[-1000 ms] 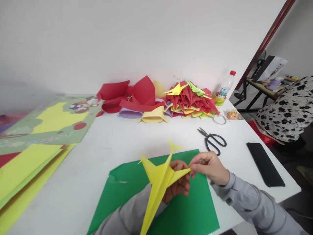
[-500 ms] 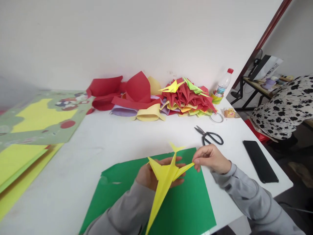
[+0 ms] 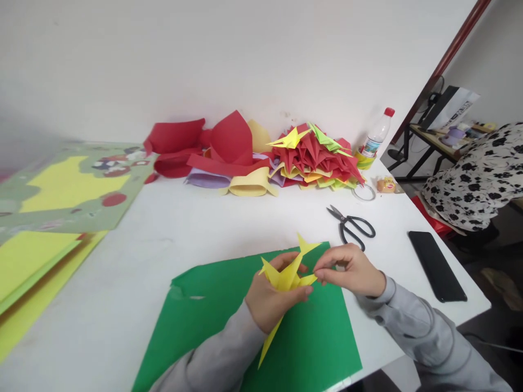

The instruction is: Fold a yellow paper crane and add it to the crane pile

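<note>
A folded yellow paper airplane [image 3: 289, 275] with a pointed nose, two wings and a forked tail is held above a green sheet [image 3: 212, 305]. My left hand [image 3: 273, 299] wraps round its body, thumb on top and fingers behind, hiding part of it. The long nose sticks out below that hand, toward me. At the tip of the right wing, my right hand [image 3: 347, 269] pinches the paper between thumb and fingers. Black-handled scissors [image 3: 351, 223] lie with blades spread just beyond my right hand.
Along the wall lie red paper pieces [image 3: 231, 139] and a pile of red folded planes [image 3: 314, 158]. A bottle [image 3: 376, 136] stands at the back right. A black phone [image 3: 436, 265] lies near the right edge. Yellow sheets [image 3: 36, 267] are at left. A person in a floral garment [image 3: 478, 179] is at right.
My left hand has closed round the airplane's body, its thumb now over the top; before, it lay under it with fingers spread. The plane's nose has swung and looks shorter. The right hand still pinches the wing.
</note>
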Demonstrator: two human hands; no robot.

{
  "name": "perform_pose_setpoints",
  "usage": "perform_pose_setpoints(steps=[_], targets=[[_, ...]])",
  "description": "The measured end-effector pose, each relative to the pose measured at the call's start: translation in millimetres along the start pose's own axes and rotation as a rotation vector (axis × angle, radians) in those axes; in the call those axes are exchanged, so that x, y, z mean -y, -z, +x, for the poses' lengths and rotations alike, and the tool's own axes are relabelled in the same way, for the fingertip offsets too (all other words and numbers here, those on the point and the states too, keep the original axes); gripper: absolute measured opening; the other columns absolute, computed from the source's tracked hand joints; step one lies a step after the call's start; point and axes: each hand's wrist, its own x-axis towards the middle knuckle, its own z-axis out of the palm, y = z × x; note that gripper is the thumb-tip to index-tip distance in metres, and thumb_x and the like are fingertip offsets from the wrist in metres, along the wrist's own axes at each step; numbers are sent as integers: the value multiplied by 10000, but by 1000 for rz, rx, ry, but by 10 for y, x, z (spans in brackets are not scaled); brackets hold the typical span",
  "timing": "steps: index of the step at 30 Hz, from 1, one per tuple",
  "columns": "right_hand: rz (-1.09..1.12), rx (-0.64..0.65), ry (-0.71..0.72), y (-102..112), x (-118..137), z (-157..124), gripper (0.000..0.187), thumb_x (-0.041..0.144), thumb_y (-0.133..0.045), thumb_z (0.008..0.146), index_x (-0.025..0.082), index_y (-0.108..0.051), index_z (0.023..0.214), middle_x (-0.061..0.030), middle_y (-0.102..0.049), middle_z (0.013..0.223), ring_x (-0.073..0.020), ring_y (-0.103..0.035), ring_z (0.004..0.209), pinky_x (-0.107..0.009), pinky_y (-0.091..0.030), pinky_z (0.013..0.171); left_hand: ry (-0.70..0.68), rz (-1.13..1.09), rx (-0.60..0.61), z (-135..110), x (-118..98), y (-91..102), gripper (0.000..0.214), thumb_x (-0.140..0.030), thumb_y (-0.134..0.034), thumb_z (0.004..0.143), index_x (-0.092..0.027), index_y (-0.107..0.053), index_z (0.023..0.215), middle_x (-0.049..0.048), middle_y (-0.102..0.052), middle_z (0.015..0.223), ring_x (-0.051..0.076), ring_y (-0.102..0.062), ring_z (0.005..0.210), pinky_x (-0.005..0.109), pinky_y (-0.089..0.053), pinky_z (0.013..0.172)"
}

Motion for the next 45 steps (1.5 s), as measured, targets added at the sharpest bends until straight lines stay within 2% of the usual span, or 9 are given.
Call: perform_pose_setpoints(steps=[5, 8, 13, 17, 21, 32, 38, 41, 45], targets=[[-56, -130, 116, -28, -3, -10, 174, 311, -747, 732, 171, -712, 829, -22, -693, 674, -120, -631, 592, -233, -529, 588, -47, 5, -63, -31, -106, -48, 522, -226, -838, 492, -173, -599, 952, -41, -650, 738, 107, -575, 474, 249, -488, 460], [11, -165, 42, -29, -40, -5, 200, 314, -769, 702, 174, -707, 832, -20, -703, 686, -132, -659, 628, -248, -550, 628, -60, 28, -97, -22, -136, -45, 511, -259, -824, 500, -166, -592, 946, -49, -644, 721, 96, -562, 460, 242, -482, 457], [170, -179, -147, -70, -60, 16, 228, 353, -775, 684, 154, -685, 751, -22, -702, 626, -129, -663, 556, -234, -542, 551, -69, 44, -124, 13, -111, -34, 490, -279, -815, 504, -170, -587, 924, -62, -619, 681, 91, -539, 444, 243, -478, 449], [240, -229, -220, -132, -67, 48, 232, 331, -792, 637, 143, -672, 701, -23, -705, 606, -118, -656, 523, -210, -522, 513, -74, 92, -173, 32, -74, -26, 496, -244, -803, 488, -186, -588, 932, -66, -617, 691, 103, -557, 487, 240, -481, 480], [253, -296, -253, -184, -79, 61, 192, 277, -784, 617, 148, -656, 678, -4, -699, 592, -97, -639, 499, -187, -500, 497, -98, 172, -213, 40, -52, -31, 451, -262, -776, 512, -188, -603, 922, -59, -623, 678, 141, -616, 603, 253, -514, 582], [183, -291, -243, -180, -59, 51, 203, 314, -766, 651, 151, -672, 726, -19, -708, 629, -115, -659, 543, -217, -531, 543, -58, 172, -173, 55, -50, -26, 398, -317, -754, 547, -204, -605, 899, -53, -642, 689, 137, -615, 576, 246, -502, 525], [-18, -344, -138, -209, -114, 29, 128, 283, -704, 705, 161, -665, 713, -20, -693, 591, -125, -643, 514, -214, -517, 501, -46, 176, -165, 49, -96, -36, 380, -327, -755, 555, -207, -603, 882, -59, -630, 668, 107, -554, 490, 227, -460, 454], [-283, -389, 35, -239, -99, -4, 66, 213, -642, 753, 170, -683, 723, -16, -691, 598, -117, -629, 518, -213, -520, 520, -44, 188, -157, 43, -121, -42, 342, -323, -743, 565, -210, -602, 856, -65, -624, 663, 94, -533, 470, 219, -462, 445], [-615, -412, 327, -253, -72, -40, 111, 148, -580, 806, 185, -676, 764, -22, -715, 684, -116, -639, 563, -216, -532, 562, -46, 195, -144, 48, -120, -35, 335, -311, -730, 582, -213, -596, 872, -69, -622, 667, 86, -519, 455, 216, -469, 444]])
